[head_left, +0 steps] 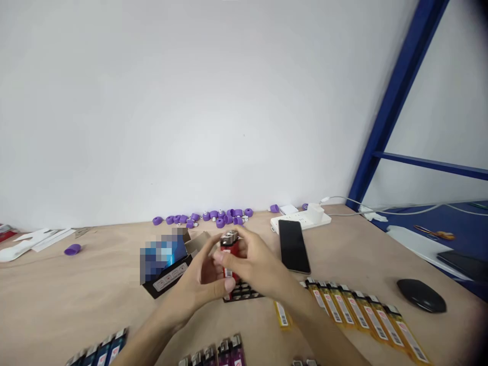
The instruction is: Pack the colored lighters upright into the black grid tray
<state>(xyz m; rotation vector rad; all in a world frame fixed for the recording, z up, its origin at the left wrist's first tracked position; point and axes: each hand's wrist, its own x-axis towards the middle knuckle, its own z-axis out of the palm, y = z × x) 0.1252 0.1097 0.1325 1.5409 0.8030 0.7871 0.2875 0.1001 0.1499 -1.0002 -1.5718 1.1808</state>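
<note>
Both hands meet at the middle of the table around red lighters (229,249) standing upright with their metal tops up. My left hand (202,284) wraps them from the left, its thumb low on the front. My right hand (253,259) closes on them from the right, thumb across the front. How many lighters are held is partly hidden by the fingers. Just below and behind the hands lies a black tray with slots (244,292), partly covered. Left of them sits an open black and blue box (168,277), its flap raised.
Yellow lighters (358,310) lie in a row at right, near a black mouse (421,295). Blue (102,353) and purple lighters (236,353) lie at the front edge. Behind are a phone (293,246), a power strip (299,221) and purple caps (229,216).
</note>
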